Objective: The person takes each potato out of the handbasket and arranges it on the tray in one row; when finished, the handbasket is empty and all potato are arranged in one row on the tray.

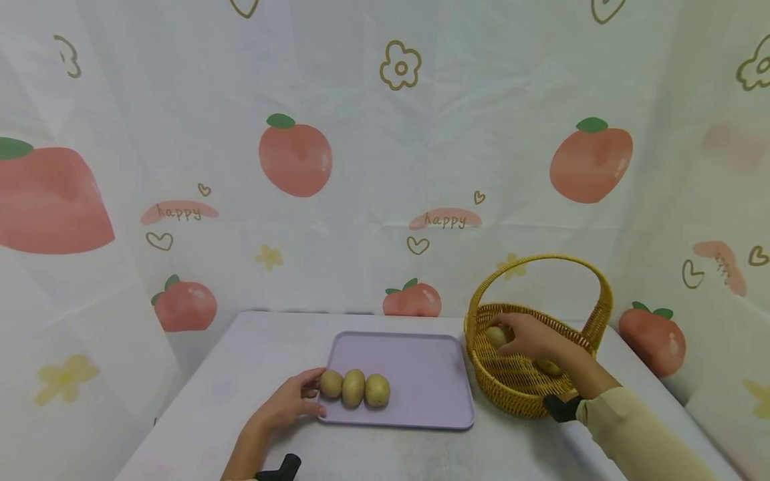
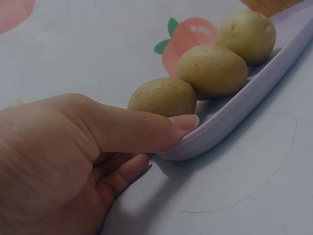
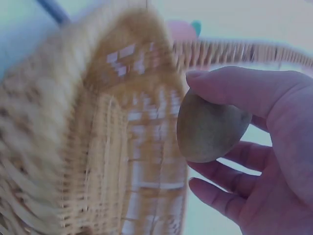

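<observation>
My right hand (image 1: 532, 336) grips a potato (image 1: 496, 336) between thumb and fingers, over the inside of a wicker basket (image 1: 511, 401). In the right wrist view the held potato (image 3: 208, 127) hangs near the basket's blurred wall. Another potato (image 1: 547, 367) lies inside, partly hidden by my wrist. At the lilac tray's (image 1: 427, 381) left end, my left hand (image 1: 289, 401) holds the corner, thumb (image 2: 183, 125) on the rim. Three potatoes stand in a row on the tray: a left one (image 1: 331, 384), a middle one (image 1: 353, 387) and a right one (image 1: 377, 390).
Both tray and basket stand on a white table (image 1: 259, 347), the basket to the tray's right. Its tall arched handle (image 1: 547, 257) rises above my right hand. A printed curtain (image 1: 361, 254) hangs behind and at both sides.
</observation>
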### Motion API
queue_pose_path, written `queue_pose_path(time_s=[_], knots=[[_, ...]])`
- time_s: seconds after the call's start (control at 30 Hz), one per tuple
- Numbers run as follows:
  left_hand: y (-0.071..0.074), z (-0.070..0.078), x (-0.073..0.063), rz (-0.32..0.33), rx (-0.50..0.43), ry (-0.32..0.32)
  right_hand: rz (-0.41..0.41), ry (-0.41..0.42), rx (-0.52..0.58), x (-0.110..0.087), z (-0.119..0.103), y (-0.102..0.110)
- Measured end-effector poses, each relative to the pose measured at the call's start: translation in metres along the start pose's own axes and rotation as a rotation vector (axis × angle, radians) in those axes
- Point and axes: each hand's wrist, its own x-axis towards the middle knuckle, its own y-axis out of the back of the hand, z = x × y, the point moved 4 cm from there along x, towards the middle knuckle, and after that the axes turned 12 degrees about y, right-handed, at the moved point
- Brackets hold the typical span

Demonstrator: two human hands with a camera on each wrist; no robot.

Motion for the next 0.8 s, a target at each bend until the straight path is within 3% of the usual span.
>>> queue_pose_path(time_s=[0.4, 0.8], knots=[[-0.001, 0.002, -0.001, 0.006, 0.019, -0.003, 0.061, 0.099, -0.025, -0.005, -0.058, -0.012], [-0.001, -0.003, 0.002, 0.013, 0.011, 0.014, 0.166, 0.143, 0.066, 0.013, -0.09, -0.045]])
